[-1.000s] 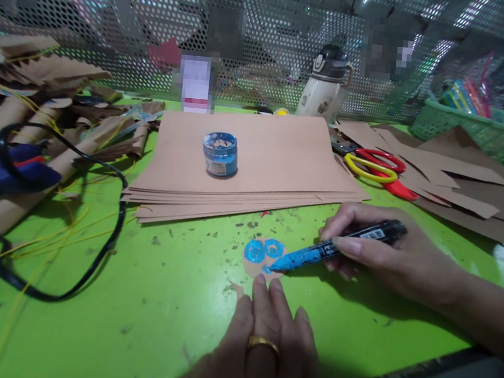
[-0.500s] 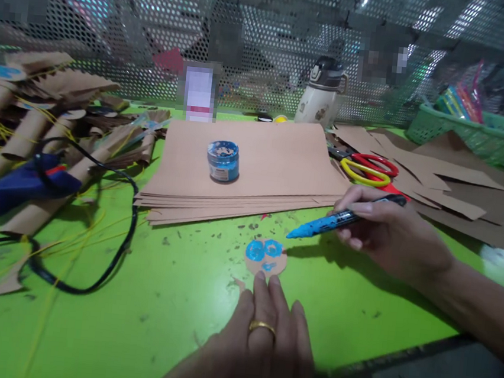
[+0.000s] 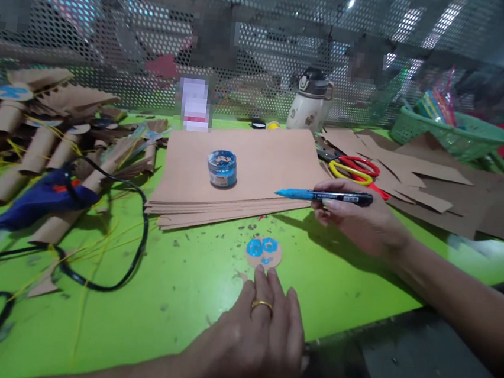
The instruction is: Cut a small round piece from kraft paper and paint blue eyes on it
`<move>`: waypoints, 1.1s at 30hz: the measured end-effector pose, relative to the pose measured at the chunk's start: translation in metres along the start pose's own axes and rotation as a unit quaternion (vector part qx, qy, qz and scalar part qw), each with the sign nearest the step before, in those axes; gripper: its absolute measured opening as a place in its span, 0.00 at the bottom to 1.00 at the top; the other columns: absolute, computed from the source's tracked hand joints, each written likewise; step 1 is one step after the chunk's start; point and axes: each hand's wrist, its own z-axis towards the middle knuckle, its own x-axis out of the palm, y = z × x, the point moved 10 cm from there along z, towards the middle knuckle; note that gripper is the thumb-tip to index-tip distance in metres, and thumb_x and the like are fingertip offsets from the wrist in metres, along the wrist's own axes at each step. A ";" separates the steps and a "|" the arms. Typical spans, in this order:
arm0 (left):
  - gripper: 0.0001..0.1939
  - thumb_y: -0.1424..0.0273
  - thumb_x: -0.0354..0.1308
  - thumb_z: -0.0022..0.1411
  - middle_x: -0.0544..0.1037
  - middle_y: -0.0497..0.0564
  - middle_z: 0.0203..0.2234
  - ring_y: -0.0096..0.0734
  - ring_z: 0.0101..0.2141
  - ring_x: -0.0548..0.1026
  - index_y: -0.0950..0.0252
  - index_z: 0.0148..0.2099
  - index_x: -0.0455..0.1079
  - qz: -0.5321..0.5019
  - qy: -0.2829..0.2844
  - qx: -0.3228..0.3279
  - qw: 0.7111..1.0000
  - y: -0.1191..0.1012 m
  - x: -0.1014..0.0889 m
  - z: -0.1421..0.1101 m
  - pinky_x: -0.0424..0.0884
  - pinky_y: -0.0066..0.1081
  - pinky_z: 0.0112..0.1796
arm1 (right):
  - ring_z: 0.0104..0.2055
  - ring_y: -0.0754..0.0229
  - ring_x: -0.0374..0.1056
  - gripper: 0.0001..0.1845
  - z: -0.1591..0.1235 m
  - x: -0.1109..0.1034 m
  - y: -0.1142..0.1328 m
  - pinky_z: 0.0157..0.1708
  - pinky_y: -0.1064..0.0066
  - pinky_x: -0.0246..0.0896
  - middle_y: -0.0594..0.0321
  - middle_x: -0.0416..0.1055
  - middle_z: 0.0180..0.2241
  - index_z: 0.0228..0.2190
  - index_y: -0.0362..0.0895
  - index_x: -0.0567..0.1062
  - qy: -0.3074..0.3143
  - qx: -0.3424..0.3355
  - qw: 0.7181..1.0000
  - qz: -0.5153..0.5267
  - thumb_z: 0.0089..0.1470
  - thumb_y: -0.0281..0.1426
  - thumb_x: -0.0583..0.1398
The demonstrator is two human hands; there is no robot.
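A small round brown paper disc [image 3: 275, 259] lies on the green table, with blue paint forming two rings and a mouth-like mark. Outstretched, the fingers of my left hand [image 3: 264, 318] rest at the disc's near edge; a gold ring circles one of them. My right hand [image 3: 356, 220] grips a black marker pen [image 3: 342, 198] whose blue, paint-coated tip points left, raised beyond the disc. An open jar of blue paint [image 3: 222, 171] stands on a stack of brown paper sheets [image 3: 268, 161], left of the pen tip.
Red- and yellow-handled scissors [image 3: 354, 169] lie by cut brown paper [image 3: 438, 195]. A white bottle [image 3: 307, 108] and green basket [image 3: 453, 137] stand behind. At left are rolled paper pieces [image 3: 37, 147], a blue glue gun [image 3: 41, 201] and a looping black cable [image 3: 143, 232].
My right hand has lifted the marker pen away from the disc, toward the paint jar, and turned it more level. My left hand stays at the disc. The view has shifted slightly.
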 end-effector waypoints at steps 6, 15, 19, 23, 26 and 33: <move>0.24 0.61 0.51 0.67 0.79 0.75 0.42 0.58 0.42 0.80 0.82 0.49 0.71 0.002 -0.052 0.011 0.999 0.002 -0.009 -0.001 0.77 0.43 0.38 | 0.25 0.64 0.63 0.08 0.003 -0.011 -0.001 0.22 0.72 0.55 0.66 0.70 0.23 0.34 0.45 0.77 -0.035 0.023 0.999 0.034 0.54 0.36 0.66; 0.25 0.60 0.50 0.67 0.78 0.74 0.43 0.59 0.43 0.80 0.81 0.50 0.71 0.009 -0.037 0.013 0.999 0.002 -0.006 -0.001 0.77 0.43 0.38 | 0.14 0.70 0.54 0.12 0.009 -0.020 -0.017 0.13 0.77 0.42 0.69 0.63 0.13 0.26 0.42 0.76 -0.062 0.043 0.996 0.036 0.51 0.38 0.66; 0.23 0.62 0.49 0.66 0.78 0.73 0.44 0.57 0.44 0.79 0.79 0.50 0.70 0.010 -0.027 -0.002 1.000 0.002 -0.003 -0.002 0.76 0.43 0.40 | 0.16 0.68 0.61 0.08 0.003 -0.009 -0.018 0.13 0.78 0.49 0.66 0.69 0.16 0.30 0.42 0.77 -0.045 0.068 0.996 0.041 0.49 0.34 0.67; 0.23 0.63 0.51 0.64 0.79 0.72 0.44 0.58 0.44 0.79 0.79 0.51 0.70 0.018 -0.024 -0.002 1.000 0.001 0.000 -0.004 0.76 0.42 0.39 | 0.17 0.66 0.64 0.09 -0.001 -0.004 -0.018 0.15 0.77 0.54 0.64 0.73 0.19 0.32 0.44 0.76 -0.030 0.076 0.995 0.052 0.48 0.33 0.68; 0.23 0.62 0.49 0.64 0.80 0.72 0.41 0.57 0.42 0.80 0.79 0.49 0.70 0.029 -0.057 0.006 0.998 0.002 -0.002 -0.004 0.76 0.41 0.37 | 0.20 0.65 0.66 0.09 -0.001 -0.005 -0.017 0.18 0.76 0.57 0.64 0.74 0.21 0.32 0.44 0.75 -0.029 0.067 0.996 0.060 0.48 0.34 0.68; 0.19 0.65 0.48 0.67 0.82 0.66 0.37 0.50 0.38 0.82 0.76 0.47 0.71 0.050 -0.086 0.030 0.995 0.001 -0.003 -0.004 0.78 0.38 0.34 | 0.21 0.67 0.61 0.12 0.001 -0.004 -0.006 0.19 0.76 0.53 0.67 0.69 0.20 0.33 0.43 0.77 -0.039 0.022 0.997 0.065 0.47 0.34 0.70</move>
